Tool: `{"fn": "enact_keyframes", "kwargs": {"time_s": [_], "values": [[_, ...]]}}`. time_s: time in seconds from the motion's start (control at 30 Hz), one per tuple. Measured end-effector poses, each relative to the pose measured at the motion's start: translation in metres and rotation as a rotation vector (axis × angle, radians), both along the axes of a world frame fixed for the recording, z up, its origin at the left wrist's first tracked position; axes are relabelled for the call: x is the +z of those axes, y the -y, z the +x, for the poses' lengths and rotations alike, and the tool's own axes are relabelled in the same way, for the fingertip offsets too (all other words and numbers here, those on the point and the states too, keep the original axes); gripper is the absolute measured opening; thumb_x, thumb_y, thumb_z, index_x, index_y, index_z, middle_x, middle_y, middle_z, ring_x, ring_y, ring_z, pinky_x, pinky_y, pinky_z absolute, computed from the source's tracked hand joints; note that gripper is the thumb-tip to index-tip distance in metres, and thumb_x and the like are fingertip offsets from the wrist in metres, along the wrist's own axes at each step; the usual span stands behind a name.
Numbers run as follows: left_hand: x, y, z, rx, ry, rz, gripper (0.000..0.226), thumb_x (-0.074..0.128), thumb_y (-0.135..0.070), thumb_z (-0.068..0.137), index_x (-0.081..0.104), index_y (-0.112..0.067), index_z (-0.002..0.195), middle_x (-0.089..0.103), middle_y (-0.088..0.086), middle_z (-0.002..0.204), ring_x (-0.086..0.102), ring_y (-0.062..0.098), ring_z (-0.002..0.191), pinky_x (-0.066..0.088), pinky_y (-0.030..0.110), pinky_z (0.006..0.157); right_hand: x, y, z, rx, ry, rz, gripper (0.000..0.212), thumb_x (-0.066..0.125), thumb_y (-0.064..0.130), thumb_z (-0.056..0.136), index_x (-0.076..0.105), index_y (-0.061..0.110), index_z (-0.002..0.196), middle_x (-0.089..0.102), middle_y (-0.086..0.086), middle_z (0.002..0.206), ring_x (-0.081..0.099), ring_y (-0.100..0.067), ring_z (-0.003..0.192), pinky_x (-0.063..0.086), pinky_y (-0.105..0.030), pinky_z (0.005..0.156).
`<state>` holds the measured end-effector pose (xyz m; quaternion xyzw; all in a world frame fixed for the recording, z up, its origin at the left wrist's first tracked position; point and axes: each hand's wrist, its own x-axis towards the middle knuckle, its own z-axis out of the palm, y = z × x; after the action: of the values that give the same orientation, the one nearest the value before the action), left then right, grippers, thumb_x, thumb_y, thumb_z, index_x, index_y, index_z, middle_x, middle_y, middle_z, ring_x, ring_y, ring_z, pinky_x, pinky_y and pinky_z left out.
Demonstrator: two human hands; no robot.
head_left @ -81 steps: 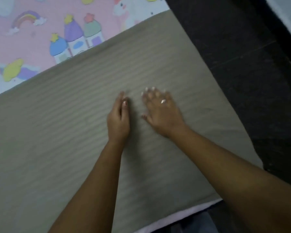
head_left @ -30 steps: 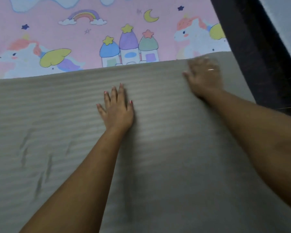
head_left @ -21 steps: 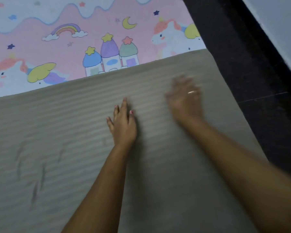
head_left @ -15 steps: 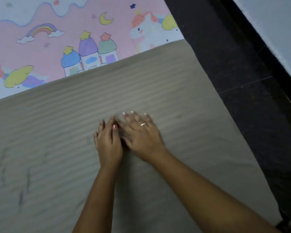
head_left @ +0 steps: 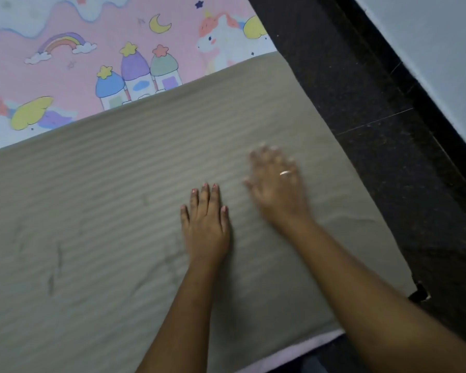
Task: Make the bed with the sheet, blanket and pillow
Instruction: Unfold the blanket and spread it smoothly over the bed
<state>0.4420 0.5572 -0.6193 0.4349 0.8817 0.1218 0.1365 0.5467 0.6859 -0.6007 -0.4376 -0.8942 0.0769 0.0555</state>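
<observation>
Head view: smoothing step — left hand (head_left: 206,227) and right hand (head_left: 276,188) flat, fingers released, grasping nothing, on taupe blanket (head_left: 119,211) over unicorn sheet (head_left: 73,71). Next — flatten left-side creases.

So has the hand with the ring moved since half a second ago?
Yes. The right hand was touching the left hand; it has now slid away from it across the beige blanket, toward the blanket's edge by the dark floor.

R hand (head_left: 277,189) now apart, rightward.
</observation>
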Motion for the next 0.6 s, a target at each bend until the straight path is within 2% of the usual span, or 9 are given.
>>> {"fn": "enact_keyframes", "kwargs": {"time_s": [0.1, 0.23, 0.37, 0.47, 0.53, 0.6], "values": [[0.000, 0.021, 0.003, -0.006, 0.003, -0.007, 0.065, 0.010, -0.037, 0.088, 0.032, -0.021, 0.147, 0.025, -0.003, 0.156, 0.017, 0.018, 0.146, 0.010, 0.042, 0.116, -0.008, 0.080, -0.021, 0.133, 0.025, -0.111, 0.052, 0.031, 0.046, 0.094, 0.047, 0.026, 0.140, 0.044, 0.000, 0.147, 0.042, -0.023, 0.135, 0.026, -0.044, 0.110], [0.000, 0.058, 0.010, 0.064, -0.034, 0.004, 0.055, 0.022, -0.035, 0.092, 0.041, -0.025, 0.143, 0.036, 0.000, 0.151, 0.029, 0.021, 0.142, 0.018, 0.045, 0.114, -0.019, 0.085, 0.007, 0.185, 0.128, -0.067, 0.054, 0.030, 0.053, 0.093, 0.038, 0.035, 0.144, 0.040, 0.004, 0.150, 0.037, -0.020, 0.138, 0.024, -0.044, 0.111], [0.004, 0.094, 0.012, 0.184, -0.029, -0.042, 0.059, 0.017, -0.042, 0.091, 0.033, -0.029, 0.146, 0.029, 0.001, 0.154, 0.023, 0.023, 0.144, 0.015, 0.048, 0.114, -0.017, 0.077, 0.014, 0.099, 0.207, -0.073, 0.059, 0.023, 0.057, 0.092, 0.032, 0.036, 0.146, 0.035, 0.002, 0.153, 0.031, -0.023, 0.141, 0.018, -0.045, 0.114], [0.009, 0.135, 0.016, 0.327, -0.017, -0.075, 0.064, 0.010, -0.045, 0.089, 0.027, -0.029, 0.148, 0.025, 0.003, 0.156, 0.017, 0.026, 0.145, 0.012, 0.048, 0.115, -0.016, 0.117, 0.002, 0.032, 0.162, -0.087, 0.064, 0.022, 0.056, 0.090, 0.034, 0.029, 0.147, 0.032, -0.005, 0.154, 0.028, -0.031, 0.142, 0.017, -0.048, 0.114], [0.013, 0.165, 0.019, 0.386, -0.022, -0.099, 0.066, 0.008, -0.044, 0.087, 0.029, -0.028, 0.148, 0.026, 0.003, 0.156, 0.019, 0.027, 0.145, 0.014, 0.048, 0.115, -0.011, 0.180, -0.009, 0.161, 0.113, -0.092, 0.061, 0.029, 0.053, 0.088, 0.044, 0.028, 0.141, 0.042, -0.006, 0.148, 0.038, -0.032, 0.136, 0.024, -0.050, 0.111], [0.016, 0.193, 0.019, 0.428, -0.035, -0.130, 0.068, 0.007, -0.043, 0.085, 0.031, -0.026, 0.147, 0.029, 0.005, 0.154, 0.023, 0.028, 0.144, 0.016, 0.048, 0.114, -0.006, 0.242, -0.015, 0.341, 0.073, -0.124, 0.052, 0.035, 0.046, 0.089, 0.053, 0.028, 0.134, 0.051, -0.001, 0.141, 0.047, -0.026, 0.131, 0.028, -0.047, 0.108]]}}
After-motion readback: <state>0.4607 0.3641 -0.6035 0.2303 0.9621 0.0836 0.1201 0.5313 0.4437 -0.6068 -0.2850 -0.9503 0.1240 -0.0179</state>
